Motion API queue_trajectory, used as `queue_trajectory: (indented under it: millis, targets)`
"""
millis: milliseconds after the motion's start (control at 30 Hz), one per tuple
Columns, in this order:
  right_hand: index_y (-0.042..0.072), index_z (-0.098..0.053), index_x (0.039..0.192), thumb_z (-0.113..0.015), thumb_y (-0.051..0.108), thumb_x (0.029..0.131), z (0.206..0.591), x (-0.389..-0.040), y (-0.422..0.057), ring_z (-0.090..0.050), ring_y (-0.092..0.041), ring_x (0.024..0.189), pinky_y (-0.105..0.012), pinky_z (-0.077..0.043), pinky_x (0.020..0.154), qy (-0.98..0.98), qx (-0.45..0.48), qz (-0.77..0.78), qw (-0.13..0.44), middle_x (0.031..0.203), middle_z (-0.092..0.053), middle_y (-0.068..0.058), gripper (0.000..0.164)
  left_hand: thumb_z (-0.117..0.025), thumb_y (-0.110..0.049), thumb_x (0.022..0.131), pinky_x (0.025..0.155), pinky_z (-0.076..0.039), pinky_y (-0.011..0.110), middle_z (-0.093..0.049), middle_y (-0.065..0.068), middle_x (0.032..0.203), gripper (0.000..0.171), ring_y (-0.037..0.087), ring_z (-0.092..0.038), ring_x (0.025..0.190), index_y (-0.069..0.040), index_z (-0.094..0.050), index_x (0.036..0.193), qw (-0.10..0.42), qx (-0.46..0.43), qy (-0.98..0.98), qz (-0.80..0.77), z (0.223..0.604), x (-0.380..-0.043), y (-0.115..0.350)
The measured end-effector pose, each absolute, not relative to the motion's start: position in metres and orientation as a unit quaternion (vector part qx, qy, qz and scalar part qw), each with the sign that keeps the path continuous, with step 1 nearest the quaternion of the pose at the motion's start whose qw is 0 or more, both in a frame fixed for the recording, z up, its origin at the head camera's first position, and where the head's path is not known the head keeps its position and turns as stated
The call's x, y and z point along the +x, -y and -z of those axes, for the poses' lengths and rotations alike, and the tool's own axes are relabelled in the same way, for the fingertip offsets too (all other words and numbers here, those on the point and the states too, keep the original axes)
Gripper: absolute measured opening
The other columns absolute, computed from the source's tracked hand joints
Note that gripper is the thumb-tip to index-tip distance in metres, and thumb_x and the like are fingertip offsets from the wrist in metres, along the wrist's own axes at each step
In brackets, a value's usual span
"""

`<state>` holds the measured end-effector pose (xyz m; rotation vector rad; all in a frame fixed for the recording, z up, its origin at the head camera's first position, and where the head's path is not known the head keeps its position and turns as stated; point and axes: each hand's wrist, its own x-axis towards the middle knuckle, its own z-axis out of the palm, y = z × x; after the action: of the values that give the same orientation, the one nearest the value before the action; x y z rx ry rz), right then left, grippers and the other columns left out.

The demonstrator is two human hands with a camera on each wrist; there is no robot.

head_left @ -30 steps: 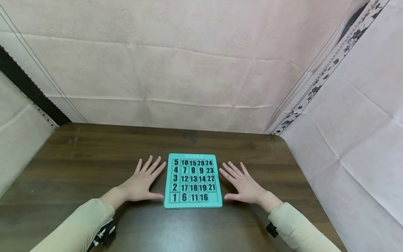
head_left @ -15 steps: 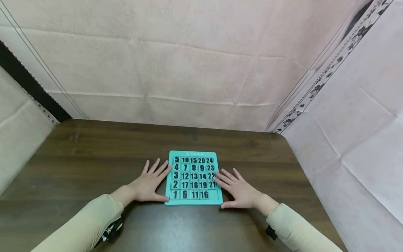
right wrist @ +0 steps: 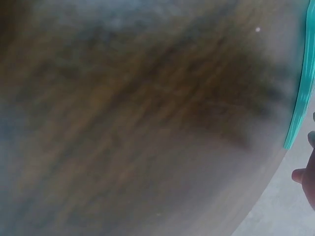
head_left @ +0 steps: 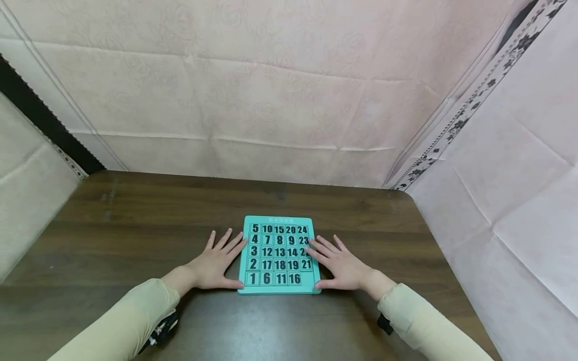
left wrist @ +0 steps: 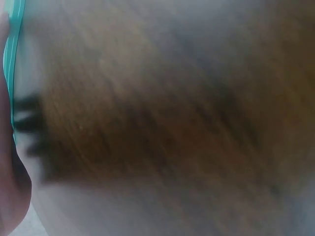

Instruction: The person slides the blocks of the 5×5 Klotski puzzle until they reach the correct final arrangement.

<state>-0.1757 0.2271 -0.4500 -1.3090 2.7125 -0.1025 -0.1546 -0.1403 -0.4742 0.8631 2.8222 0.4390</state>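
Note:
A turquoise number slide puzzle (head_left: 280, 257) lies flat on the brown wooden table, its black-numbered tiles in a square grid with a bare slot at the lower right corner. At its left side is my left hand (head_left: 213, 264), fingers straight and spread, fingertips and thumb at the frame. My right hand (head_left: 341, 266) mirrors it on the other side; its fingertips overlap the right-hand column, over tiles 23 and 22. In the left wrist view, part of the hand (left wrist: 14, 196) shows beside the puzzle's edge (left wrist: 15, 49). The right wrist view catches the puzzle's side (right wrist: 306, 78) and a fingertip (right wrist: 308, 178).
The wooden table (head_left: 158, 215) carries the puzzle near its middle. Pale cloth (head_left: 280, 100) hangs behind it, and more white cloth (head_left: 519, 240) with a floral border drops along the right side. Dark wrist straps (head_left: 163, 328) show below the sleeves.
Both hands have moved inward, from beside the puzzle with a gap to fingertips at its sides. The right fingers now overlap its edge. The puzzle sits at nearly the same place.

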Motion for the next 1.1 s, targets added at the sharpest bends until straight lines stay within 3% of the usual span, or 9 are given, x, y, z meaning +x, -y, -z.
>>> queue_trajectory:
  millis: [600,1100]
  targets:
    - [0.021,-0.016,0.151,-0.045,0.068,0.084,0.453,-0.214,-0.213,-0.007,-0.026,0.147,-0.061,-0.006,0.112,-0.927,-0.357,0.025,0.116,0.158,-0.014,-0.004,0.087,-0.05,-0.079,0.073,0.109,0.003,0.064,-0.013,0.011,0.158,0.109,0.034,-0.005,0.146,-0.01,-0.018,0.15,0.089,0.294,-0.941,-0.138,0.478,-0.156,0.136]
    - [0.022,-0.019,0.151,-0.045,0.069,0.084,0.452,-0.216,-0.213,-0.007,-0.027,0.147,-0.062,-0.003,0.112,-0.927,-0.353,0.032,0.126,0.158,-0.016,0.0,0.086,-0.048,-0.08,0.073,0.11,0.004,0.064,-0.012,0.011,0.158,0.11,0.032,-0.007,0.146,-0.008,-0.018,0.15,0.088,0.295,-0.944,-0.122,0.475,-0.157,0.138]
